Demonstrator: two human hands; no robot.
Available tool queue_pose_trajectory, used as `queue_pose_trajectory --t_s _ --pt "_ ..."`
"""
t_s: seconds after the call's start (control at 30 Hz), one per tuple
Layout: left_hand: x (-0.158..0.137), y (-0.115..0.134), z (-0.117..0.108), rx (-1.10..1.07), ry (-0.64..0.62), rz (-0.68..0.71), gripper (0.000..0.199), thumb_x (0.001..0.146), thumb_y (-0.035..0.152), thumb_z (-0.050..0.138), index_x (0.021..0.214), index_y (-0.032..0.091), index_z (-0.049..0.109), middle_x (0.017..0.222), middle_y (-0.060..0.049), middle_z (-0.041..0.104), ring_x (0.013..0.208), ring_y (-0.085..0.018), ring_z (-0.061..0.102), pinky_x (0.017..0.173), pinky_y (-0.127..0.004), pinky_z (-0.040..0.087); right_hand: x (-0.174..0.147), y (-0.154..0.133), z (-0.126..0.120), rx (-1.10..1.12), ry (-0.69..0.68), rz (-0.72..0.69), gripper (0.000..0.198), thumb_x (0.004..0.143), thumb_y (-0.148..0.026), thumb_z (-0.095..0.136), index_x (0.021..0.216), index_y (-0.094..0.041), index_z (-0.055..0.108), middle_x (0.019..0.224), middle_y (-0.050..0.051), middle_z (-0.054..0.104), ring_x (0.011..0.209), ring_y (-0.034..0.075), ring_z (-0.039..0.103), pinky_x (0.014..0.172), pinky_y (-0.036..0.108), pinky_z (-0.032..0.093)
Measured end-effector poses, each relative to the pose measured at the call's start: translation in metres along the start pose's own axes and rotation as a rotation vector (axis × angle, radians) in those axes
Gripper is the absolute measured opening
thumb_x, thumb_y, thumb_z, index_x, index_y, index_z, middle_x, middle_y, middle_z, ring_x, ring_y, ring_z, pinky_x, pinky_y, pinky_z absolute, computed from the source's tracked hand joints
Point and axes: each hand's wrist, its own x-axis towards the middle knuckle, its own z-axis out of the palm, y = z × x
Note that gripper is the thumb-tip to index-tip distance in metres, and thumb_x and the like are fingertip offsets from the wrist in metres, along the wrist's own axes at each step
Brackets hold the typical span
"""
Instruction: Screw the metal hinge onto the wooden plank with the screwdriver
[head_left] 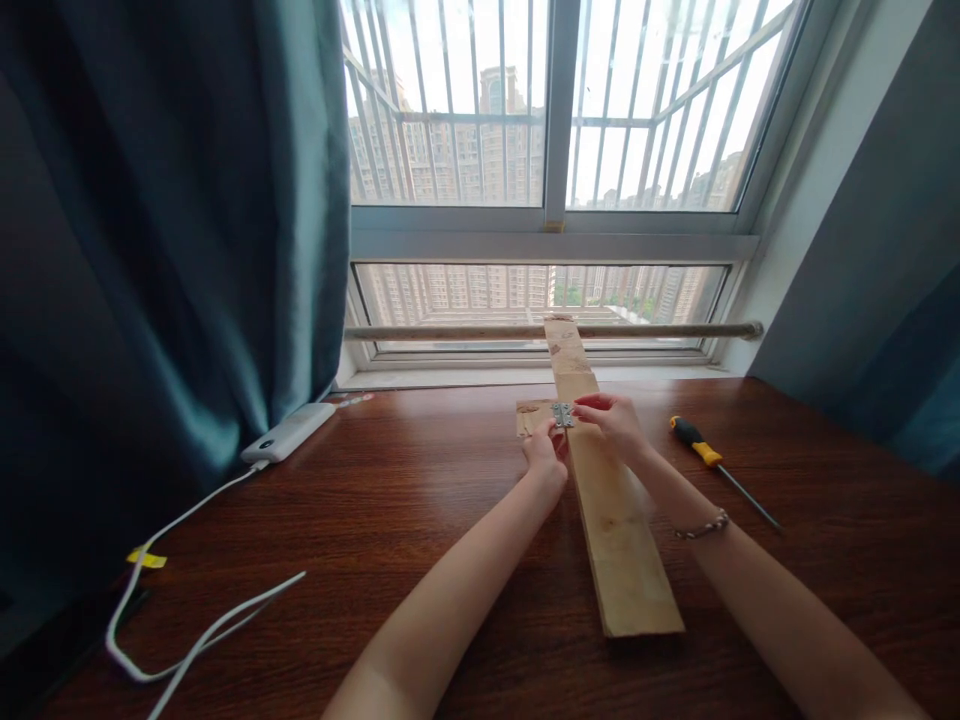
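Observation:
A silver metal hinge (562, 414) lies across the seam between a long pale wooden board (624, 535) and a small wood piece (531, 415) to its left. My left hand (545, 455) has its thumb and fingers closed at the hinge's lower edge, beside the small piece. From the right, my right hand (611, 420) reaches over the board, fingertips pinched at the hinge's right edge. Whether anything tiny sits between those fingertips is too small to tell. A black and yellow screwdriver (706, 455) rests on the table, right of the board.
The brown wooden table (420, 500) runs up to a barred window. A white power bank (289, 433) with a white cable (187, 505) lies on the left beside a dark curtain (225, 200). The board's far end reaches near a horizontal rail (465, 333).

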Motion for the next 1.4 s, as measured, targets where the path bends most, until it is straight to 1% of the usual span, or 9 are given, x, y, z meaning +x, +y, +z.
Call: queue_pose_trajectory --t_s 0.17,0.37,0.53,0.67,0.73,0.97,1.23,1.33,1.4 --pt "0.001 -0.001 -0.001 0.016 0.013 -0.002 0.011 0.062 0.007 0.061 0.066 0.015 0.054 0.056 0.001 0.060 0.045 -0.011 0.055 0.043 -0.021 0.041 -0.002 0.014 0.009 -0.130 0.028 -0.096 0.017 0.065 -0.030 0.071 0.075 -0.016 0.073 0.075 0.007 0.073 0.070 0.022 0.068 0.070 0.033 0.054" --pt "-0.003 0.001 0.002 -0.004 0.014 -0.001 0.011 0.062 0.007 0.061 0.067 0.015 0.054 0.052 0.001 0.058 0.043 -0.011 0.055 0.043 -0.021 0.041 -0.010 0.013 0.010 -0.213 0.027 -0.183 0.017 0.071 -0.028 0.066 0.081 -0.016 0.072 0.080 0.007 0.073 0.071 0.021 0.069 0.068 0.032 0.056" --pt "-0.004 0.001 0.003 -0.003 0.024 -0.009 0.011 0.061 0.007 0.061 0.065 0.014 0.053 0.050 0.001 0.057 0.042 -0.010 0.054 0.041 -0.019 0.039 -0.015 0.010 0.015 -0.267 0.025 -0.287 0.013 0.074 -0.024 0.063 0.080 -0.017 0.072 0.085 0.007 0.070 0.075 0.020 0.067 0.071 0.031 0.055" --pt "-0.003 0.001 0.002 -0.006 0.017 -0.026 0.012 0.061 0.007 0.061 0.061 0.015 0.052 0.048 0.002 0.055 0.040 -0.010 0.053 0.040 -0.019 0.038 -0.018 0.007 0.017 -0.470 0.028 -0.453 0.012 0.078 -0.020 0.060 0.080 -0.019 0.071 0.082 0.006 0.069 0.075 0.019 0.065 0.072 0.031 0.052" --pt "-0.001 0.000 0.002 -0.012 0.013 -0.029 0.013 0.061 0.007 0.061 0.060 0.015 0.051 0.048 0.002 0.054 0.040 -0.010 0.053 0.041 -0.019 0.038 -0.019 0.007 0.018 -0.556 0.031 -0.503 0.012 0.080 -0.018 0.059 0.079 -0.018 0.071 0.081 0.006 0.069 0.074 0.019 0.064 0.072 0.030 0.051" --pt "0.003 -0.002 0.001 0.015 0.017 -0.010 0.012 0.062 0.007 0.060 0.059 0.014 0.052 0.049 0.001 0.056 0.042 -0.010 0.054 0.043 -0.020 0.038 -0.017 0.009 0.019 -0.655 0.020 -0.504 0.008 0.079 -0.016 0.061 0.075 -0.018 0.067 0.078 0.006 0.067 0.077 0.022 0.061 0.073 0.032 0.048" --pt "-0.003 0.001 0.000 0.005 -0.012 0.017 0.013 0.062 0.003 0.059 0.056 0.013 0.052 0.047 0.001 0.054 0.043 -0.009 0.054 0.047 -0.020 0.041 -0.017 0.010 0.020 -0.706 -0.021 -0.502 0.011 0.080 -0.017 0.061 0.079 -0.022 0.071 0.080 0.005 0.068 0.081 0.022 0.060 0.075 0.032 0.047" --pt "-0.002 0.001 0.000 0.017 -0.011 0.017 0.013 0.062 0.004 0.058 0.057 0.014 0.051 0.048 0.002 0.054 0.044 -0.009 0.054 0.046 -0.019 0.040 -0.017 0.009 0.020 -0.685 -0.015 -0.497 0.012 0.079 -0.021 0.063 0.088 -0.022 0.071 0.081 0.005 0.069 0.081 0.022 0.062 0.075 0.033 0.048" --pt "-0.001 0.000 -0.001 0.023 -0.006 0.012 0.012 0.062 0.005 0.059 0.059 0.014 0.052 0.050 0.001 0.056 0.044 -0.009 0.054 0.046 -0.019 0.041 -0.012 0.007 0.015 -0.612 -0.004 -0.484 0.019 0.079 -0.028 0.064 0.097 -0.021 0.069 0.083 0.005 0.070 0.078 0.021 0.063 0.073 0.033 0.050"
